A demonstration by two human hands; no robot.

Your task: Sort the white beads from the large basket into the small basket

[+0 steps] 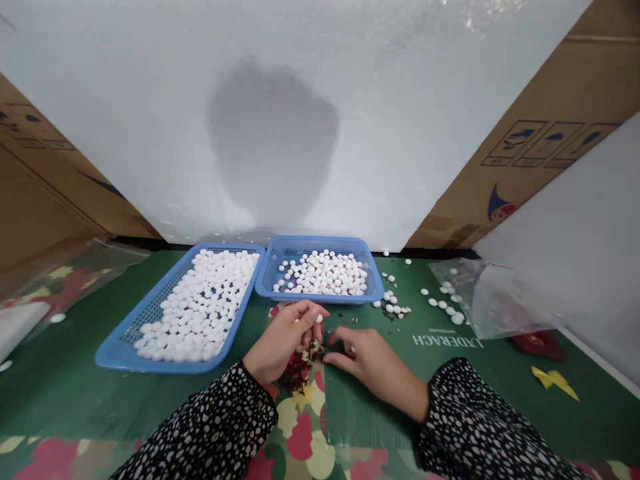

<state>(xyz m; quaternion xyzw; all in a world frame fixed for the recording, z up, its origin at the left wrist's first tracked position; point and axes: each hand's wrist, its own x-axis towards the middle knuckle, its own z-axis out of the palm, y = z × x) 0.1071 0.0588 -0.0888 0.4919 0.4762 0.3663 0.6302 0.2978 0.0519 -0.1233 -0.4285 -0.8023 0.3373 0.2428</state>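
Note:
My left hand (290, 333) is closed, with a small white ball (319, 319) pinched at the thumb and fingertips. Just to its right, my right hand (373, 360) has its fingers curled, and a bit of white shows between them; what it is I cannot make out. Dark reddish-brown shreds (295, 375) lie in a small heap below the left hand, reaching to the right fingertips. Beyond both hands stands a blue basket (320, 299) partly filled with white balls. A second blue basket (113, 350), on the left, holds many more, spread out.
Loose white balls (393, 309) and dark crumbs lie right of the middle basket. A clear plastic bag (515, 300) and yellow scraps (555, 381) are at the right. Green printed sheeting (380, 420) covers the surface. A white panel (400, 133) and cardboard (540, 140) stand behind.

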